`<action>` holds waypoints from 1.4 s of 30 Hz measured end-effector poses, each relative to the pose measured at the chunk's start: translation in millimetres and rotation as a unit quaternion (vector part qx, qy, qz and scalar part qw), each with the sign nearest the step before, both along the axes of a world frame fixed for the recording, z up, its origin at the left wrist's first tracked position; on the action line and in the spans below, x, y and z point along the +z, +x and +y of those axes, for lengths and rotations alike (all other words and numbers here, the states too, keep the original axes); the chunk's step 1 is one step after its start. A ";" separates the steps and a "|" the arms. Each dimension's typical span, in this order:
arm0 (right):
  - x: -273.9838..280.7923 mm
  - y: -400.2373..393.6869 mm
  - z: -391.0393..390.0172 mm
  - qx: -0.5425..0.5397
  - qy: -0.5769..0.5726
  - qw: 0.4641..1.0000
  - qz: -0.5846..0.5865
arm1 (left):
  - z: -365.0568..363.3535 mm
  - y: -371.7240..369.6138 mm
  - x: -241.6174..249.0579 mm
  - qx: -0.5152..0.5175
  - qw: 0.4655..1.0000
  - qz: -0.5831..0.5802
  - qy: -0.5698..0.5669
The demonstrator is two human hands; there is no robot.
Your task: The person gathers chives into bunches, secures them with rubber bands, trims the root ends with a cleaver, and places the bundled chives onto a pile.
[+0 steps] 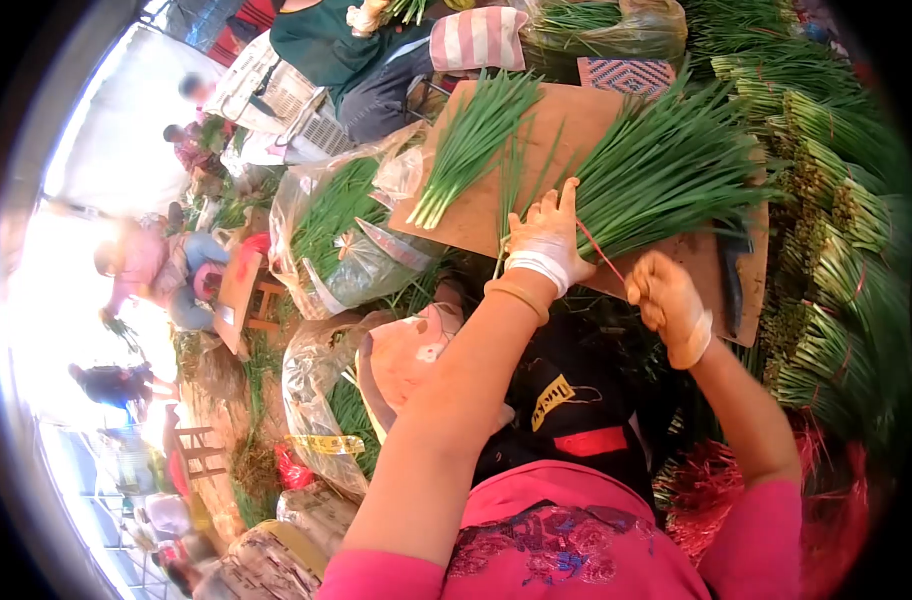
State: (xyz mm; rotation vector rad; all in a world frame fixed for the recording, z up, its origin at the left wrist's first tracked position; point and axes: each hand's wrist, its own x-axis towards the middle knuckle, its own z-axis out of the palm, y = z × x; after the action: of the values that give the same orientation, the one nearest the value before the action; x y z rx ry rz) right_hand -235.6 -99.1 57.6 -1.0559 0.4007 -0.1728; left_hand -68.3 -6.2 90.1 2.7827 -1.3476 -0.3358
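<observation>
My left hand (548, 238), in a pale glove with a white band at the wrist, is closed round the stem end of a large bunch of green chives (666, 165). The leaves fan out to the upper right over a brown board (566, 130). A thin red tie (601, 252) runs taut from the bunch beside my left hand to my right hand (668, 305). My gloved right hand is closed, with the tie's end between its fingers. Another, smaller chive bunch (476, 140) lies on the board to the left, with a few loose stalks (516, 180) between the two.
A dark-handled knife (733, 280) lies at the board's right edge. Stacked tied bunches (826, 250) line the right side, above red ties (711, 490). Plastic bags of greens (346, 235) stand at left. Another person (326, 60) sits beyond the board; more people are at far left.
</observation>
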 end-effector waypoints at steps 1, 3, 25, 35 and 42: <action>-0.2 -2.9 0.3 -0.009 -0.005 1.000 0.019 | 0.8 -2.0 0.3 -0.006 1.000 -0.006 0.013; 6.5 -0.6 5.2 -0.038 -0.016 0.998 0.045 | 0.4 -2.1 8.8 -0.014 1.000 -0.008 0.025; 53.1 24.6 -102.6 -0.162 -0.787 0.571 0.169 | 27.2 -11.4 19.9 -0.138 0.982 -0.132 -0.009; 53.0 54.6 -128.5 0.118 -0.826 0.507 0.217 | 18.3 -8.9 -6.5 -0.111 0.984 -0.138 0.029; 106.0 -18.3 -128.8 -0.068 -0.264 0.961 0.053 | 21.4 -4.2 -5.8 -0.101 0.989 -0.112 -0.006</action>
State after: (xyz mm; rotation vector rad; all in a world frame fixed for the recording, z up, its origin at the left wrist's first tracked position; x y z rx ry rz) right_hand -253.9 -227.9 163.6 -1.5693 0.5407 -0.3606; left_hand -72.6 15.1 84.2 2.7457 -1.6777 -0.0174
